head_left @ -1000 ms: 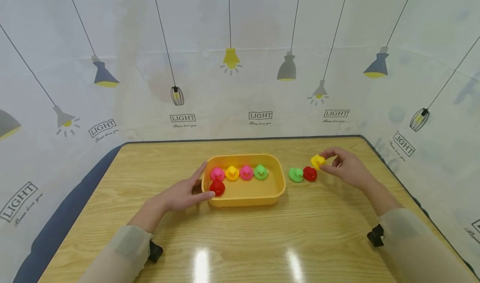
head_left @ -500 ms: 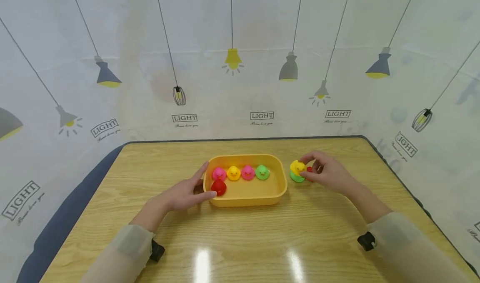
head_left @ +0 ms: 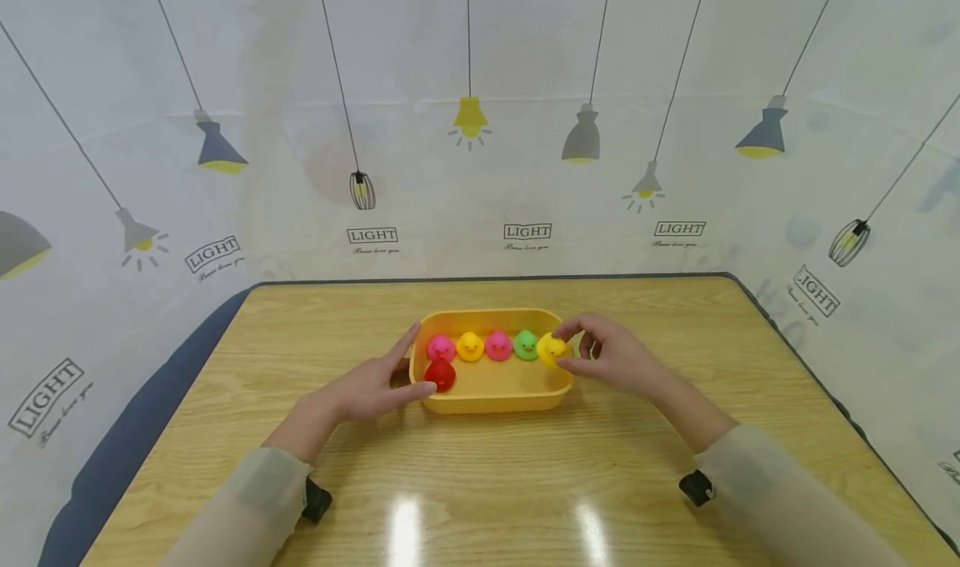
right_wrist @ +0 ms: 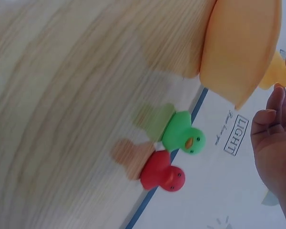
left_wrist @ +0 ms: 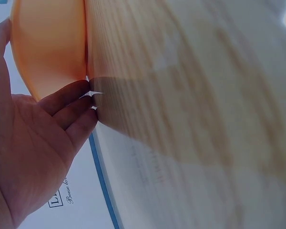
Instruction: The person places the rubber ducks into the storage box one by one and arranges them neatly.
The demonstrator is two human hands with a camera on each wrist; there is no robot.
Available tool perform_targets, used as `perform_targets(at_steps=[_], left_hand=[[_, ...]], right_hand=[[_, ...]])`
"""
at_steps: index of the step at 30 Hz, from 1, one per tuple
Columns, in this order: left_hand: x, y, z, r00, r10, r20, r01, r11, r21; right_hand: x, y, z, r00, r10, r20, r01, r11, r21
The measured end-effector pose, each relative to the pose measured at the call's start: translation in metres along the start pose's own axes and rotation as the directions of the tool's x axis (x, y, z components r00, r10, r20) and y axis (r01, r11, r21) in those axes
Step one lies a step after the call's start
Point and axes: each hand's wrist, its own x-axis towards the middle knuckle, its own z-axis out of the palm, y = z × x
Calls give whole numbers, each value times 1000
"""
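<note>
I have the right hand (head_left: 613, 360) pinching a yellow duck (head_left: 550, 349) at the right end of the orange tray (head_left: 495, 403), while the left hand (head_left: 373, 387), fingers spread, touches its left end

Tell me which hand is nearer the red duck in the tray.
Left. The left hand is at the left end of the tray, its thumb right by the red duck; the right hand is at the opposite end, pinching a yellow duck.
</note>
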Motion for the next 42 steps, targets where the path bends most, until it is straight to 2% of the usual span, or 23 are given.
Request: perform_targets(at_steps=[7,12,20,30,42], left_hand=[[0,1,0,1000,15,2,-15,1000,1],[1,1,1,1000,-3,-1,3,1000,3],[1,0,2,1000,2,-5,-2,1000,0],[0,0,2,1000,10,-3,-10,1000,-4],[0,1,2,1000,1,-7,-1,1000,-10]], right_hand=[[13,-11,21,999,-42,32,42,999,-2],[22,-23,36,995,-72,62,71,997,17],[39,-36,60,991,-73,114,68,997,45],[51,-46,83,992,1,129,-1,1000,3],[56,-43,93,983,103,154,-103,995,-9]])
